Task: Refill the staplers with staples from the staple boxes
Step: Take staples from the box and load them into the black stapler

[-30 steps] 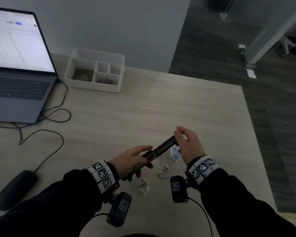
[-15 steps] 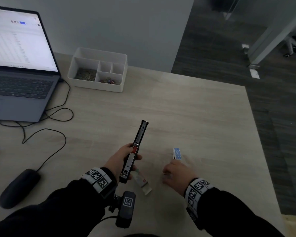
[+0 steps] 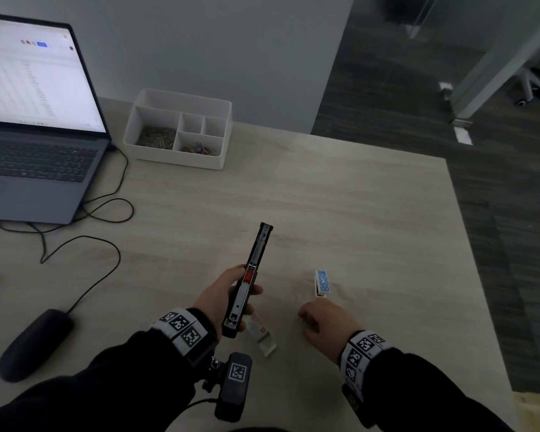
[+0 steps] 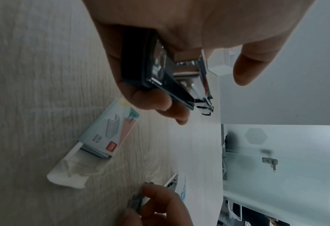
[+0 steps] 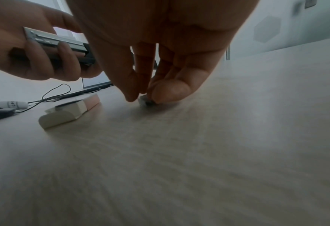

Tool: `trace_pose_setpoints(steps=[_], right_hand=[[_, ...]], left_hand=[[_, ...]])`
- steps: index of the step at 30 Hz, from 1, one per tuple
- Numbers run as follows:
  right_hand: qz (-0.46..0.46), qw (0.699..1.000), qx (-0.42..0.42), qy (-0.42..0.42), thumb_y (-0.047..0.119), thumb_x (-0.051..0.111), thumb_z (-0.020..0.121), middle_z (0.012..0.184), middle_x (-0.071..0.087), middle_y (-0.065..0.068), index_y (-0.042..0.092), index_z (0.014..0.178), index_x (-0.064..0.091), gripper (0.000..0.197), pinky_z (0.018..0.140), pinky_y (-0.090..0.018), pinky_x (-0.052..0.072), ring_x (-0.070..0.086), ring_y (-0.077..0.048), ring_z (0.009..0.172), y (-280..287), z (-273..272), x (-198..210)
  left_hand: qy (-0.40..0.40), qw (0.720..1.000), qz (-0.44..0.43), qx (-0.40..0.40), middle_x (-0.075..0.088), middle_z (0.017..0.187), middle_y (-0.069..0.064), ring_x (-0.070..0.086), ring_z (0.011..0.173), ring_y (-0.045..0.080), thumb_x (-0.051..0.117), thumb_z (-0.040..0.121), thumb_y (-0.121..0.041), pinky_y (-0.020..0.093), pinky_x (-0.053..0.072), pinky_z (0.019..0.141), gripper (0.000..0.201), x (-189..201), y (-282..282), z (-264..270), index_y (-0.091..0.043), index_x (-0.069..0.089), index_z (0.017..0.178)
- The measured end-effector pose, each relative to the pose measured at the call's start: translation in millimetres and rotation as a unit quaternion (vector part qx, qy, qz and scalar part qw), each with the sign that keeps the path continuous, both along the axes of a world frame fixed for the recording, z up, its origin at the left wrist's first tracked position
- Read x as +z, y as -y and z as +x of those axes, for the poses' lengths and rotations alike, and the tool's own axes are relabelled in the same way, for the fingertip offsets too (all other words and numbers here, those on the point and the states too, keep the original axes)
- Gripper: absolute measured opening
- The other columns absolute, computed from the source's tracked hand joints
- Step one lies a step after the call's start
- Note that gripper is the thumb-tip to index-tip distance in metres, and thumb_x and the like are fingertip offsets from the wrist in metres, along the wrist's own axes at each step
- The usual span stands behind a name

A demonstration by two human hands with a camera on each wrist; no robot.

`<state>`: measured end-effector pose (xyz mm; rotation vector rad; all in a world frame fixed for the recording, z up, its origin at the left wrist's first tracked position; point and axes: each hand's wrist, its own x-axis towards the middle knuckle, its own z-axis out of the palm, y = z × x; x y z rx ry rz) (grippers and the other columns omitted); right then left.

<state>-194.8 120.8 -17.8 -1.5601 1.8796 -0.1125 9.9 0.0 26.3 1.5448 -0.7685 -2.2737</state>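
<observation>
- right hand (image 3: 326, 319) is down at the worktop (image 3: 356, 213) now, fingers (image 5: 170, 90) pinched onto a little strip of staples (image 5: 147, 102) lying flat there. A second ago that hand was up on the far end of the black stapler, so it's let go and gone for the refill
- left hand (image 3: 228, 291) has the black stapler (image 3: 250, 279) to itself, fingers wrapped round the back half, swung open full length and pointing away, metal channel facing up
- my read: opening is done, next is getting that strip into the channel
- count: two staplers, the black one in hand plus a small blue-and-white stapler (image 3: 321, 283) just past the right hand
- one staple box (image 4: 110, 137) I can see, tray slid partly out, just beside the left hand
- one strip being pinched; can't tell if more are hidden under the hand
</observation>
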Motion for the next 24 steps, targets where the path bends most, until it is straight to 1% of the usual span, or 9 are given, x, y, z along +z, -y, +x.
trace_pose_setpoints(steps=[4, 8, 11, 14, 17, 20, 22, 23, 24], right_hand=[[-0.018, 1.0, 0.004, 0.0, 0.023, 0.056, 0.082, 0.107, 0.054, -0.002, 0.022, 0.108, 0.063, 0.027, 0.082, -0.034, 0.053, 0.062, -0.026, 0.09, -3.5, -2.1, -1.6], [-0.004, 0.999, 0.044, -0.014, 0.025, 0.052, 0.088, 0.114, 0.051, -0.004, 0.022, 0.113, 0.061, 0.027, 0.086, -0.036, 0.052, 0.061, -0.028, 0.095, -5.0, -5.4, 0.7], [0.01, 0.998, 0.064, -0.024, 0.027, 0.048, 0.091, 0.118, 0.051, -0.004, 0.024, 0.118, 0.058, 0.029, 0.088, -0.038, 0.05, 0.06, -0.03, 0.098, -5.5, -5.8, 1.9], [0.012, 0.998, 0.053, -0.03, 0.027, 0.049, 0.093, 0.121, 0.053, -0.003, 0.022, 0.12, 0.059, 0.029, 0.09, -0.035, 0.049, 0.06, -0.03, 0.103, -5.1, -5.9, 2.1], [-0.005, 0.999, 0.033, -0.036, 0.025, 0.052, 0.092, 0.121, 0.056, -0.004, 0.019, 0.12, 0.061, 0.03, 0.088, -0.031, 0.048, 0.061, -0.028, 0.104, -5.0, -5.7, 4.0], [-0.033, 0.999, -0.003, -0.018, 0.024, 0.06, 0.085, 0.114, 0.059, -0.002, 0.02, 0.109, 0.066, 0.025, 0.082, -0.028, 0.048, 0.064, -0.024, 0.096, -2.6, -4.8, 9.6], [-0.036, 0.998, -0.043, 0.014, 0.026, 0.066, 0.081, 0.105, 0.062, 0.005, 0.026, 0.099, 0.066, 0.018, 0.077, -0.023, 0.047, 0.063, -0.012, 0.082, 1.6, -2.6, 15.6], [-0.036, 0.996, -0.067, 0.037, 0.027, 0.069, 0.08, 0.097, 0.064, 0.01, 0.031, 0.094, 0.064, 0.015, 0.074, -0.021, 0.046, 0.059, -0.003, 0.072, 4.5, -0.1, 19.9], [-0.04, 0.992, -0.1, 0.069, 0.027, 0.072, 0.078, 0.088, 0.065, 0.013, 0.034, 0.088, 0.062, 0.016, 0.069, -0.02, 0.046, 0.056, 0.001, 0.065, 8.5, 4.1, 24.8]], left_hand=[[-0.001, 1.0, 0.002, -0.001, 0.071, 0.096, 0.008, 0.055, 0.055, 0.019, 0.049, 0.095, -0.045, 0.027, 0.042, 0.049, 0.031, 2.2, -0.6, -1.3, -0.026, 0.063, 0.116], [0.0, 1.0, 0.014, 0.003, 0.071, 0.094, 0.007, 0.054, 0.056, 0.02, 0.05, 0.094, -0.045, 0.027, 0.042, 0.049, 0.032, 3.0, -0.4, -2.6, -0.024, 0.064, 0.112], [0.006, 1.0, 0.018, -0.001, 0.072, 0.094, 0.007, 0.054, 0.058, 0.02, 0.05, 0.093, -0.046, 0.028, 0.041, 0.05, 0.032, 5.2, -1.0, -3.6, -0.021, 0.068, 0.099], [0.01, 1.0, 0.021, -0.004, 0.07, 0.097, 0.008, 0.053, 0.06, 0.02, 0.05, 0.092, -0.047, 0.029, 0.04, 0.051, 0.034, 6.2, -1.1, -4.1, -0.02, 0.071, 0.091], [0.011, 1.0, 0.024, -0.002, 0.07, 0.098, 0.009, 0.054, 0.06, 0.02, 0.051, 0.092, -0.047, 0.029, 0.04, 0.051, 0.034, 6.3, -0.2, -3.9, -0.019, 0.071, 0.093], [0.012, 1.0, 0.023, -0.003, 0.071, 0.098, 0.008, 0.055, 0.06, 0.02, 0.052, 0.091, -0.048, 0.029, 0.041, 0.051, 0.035, 6.5, 0.1, -3.9, -0.02, 0.071, 0.097], [0.011, 1.0, 0.021, -0.006, 0.072, 0.097, 0.007, 0.055, 0.058, 0.019, 0.052, 0.091, -0.048, 0.029, 0.041, 0.051, 0.037, 5.7, 0.3, -4.9, -0.019, 0.07, 0.104], [0.011, 1.0, 0.022, -0.009, 0.073, 0.096, 0.006, 0.056, 0.057, 0.019, 0.052, 0.09, -0.049, 0.029, 0.042, 0.05, 0.04, 5.3, 0.4, -5.9, -0.017, 0.069, 0.108], [0.01, 1.0, 0.023, -0.012, 0.074, 0.093, 0.005, 0.056, 0.055, 0.018, 0.052, 0.09, -0.05, 0.028, 0.042, 0.049, 0.044, 5.4, 0.4, -6.9, -0.015, 0.068, 0.112]])
